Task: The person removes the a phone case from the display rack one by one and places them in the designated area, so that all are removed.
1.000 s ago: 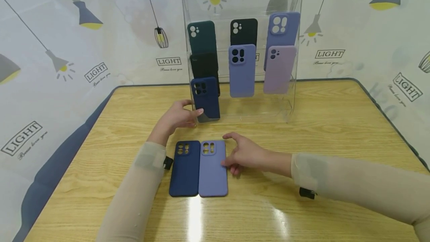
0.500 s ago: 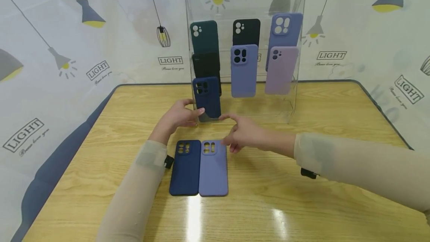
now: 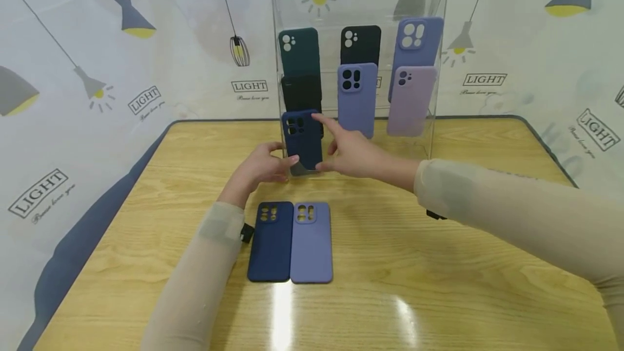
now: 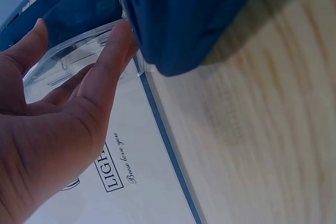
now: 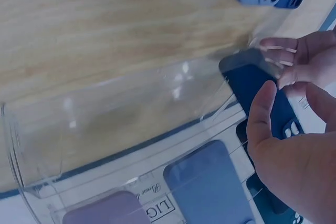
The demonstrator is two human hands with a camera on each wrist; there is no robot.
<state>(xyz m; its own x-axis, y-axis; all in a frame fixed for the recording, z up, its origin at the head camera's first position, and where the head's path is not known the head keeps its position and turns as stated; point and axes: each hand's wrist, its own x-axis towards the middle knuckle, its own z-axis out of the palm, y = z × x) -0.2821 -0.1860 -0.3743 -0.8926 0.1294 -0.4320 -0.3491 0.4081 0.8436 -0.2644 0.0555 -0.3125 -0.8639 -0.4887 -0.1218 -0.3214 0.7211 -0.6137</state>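
Note:
A clear acrylic display stand (image 3: 358,104) holds several phone cases in tiers. My left hand (image 3: 263,164) grips its lower left corner, with the thumb in front and the fingers along the outer side. At the stand's lowest left tier sits a dark blue phone case (image 3: 306,148). My right hand (image 3: 358,150) reaches to this case, its index finger by the top right corner and its thumb near the lower right edge. Flat on the table, side by side, lie another dark blue phone case (image 3: 271,245) and a periwinkle phone case (image 3: 312,245).
Higher on the stand are a dark green case (image 3: 299,50), a black case (image 3: 361,45), a periwinkle case (image 3: 357,104) and a lilac case (image 3: 412,102). The wooden table (image 3: 439,291) meets a lamp-printed backdrop (image 3: 195,20) behind the stand.
My right hand has risen from beside the flat periwinkle case to the dark blue case on the stand. The left hand stays at the stand's corner.

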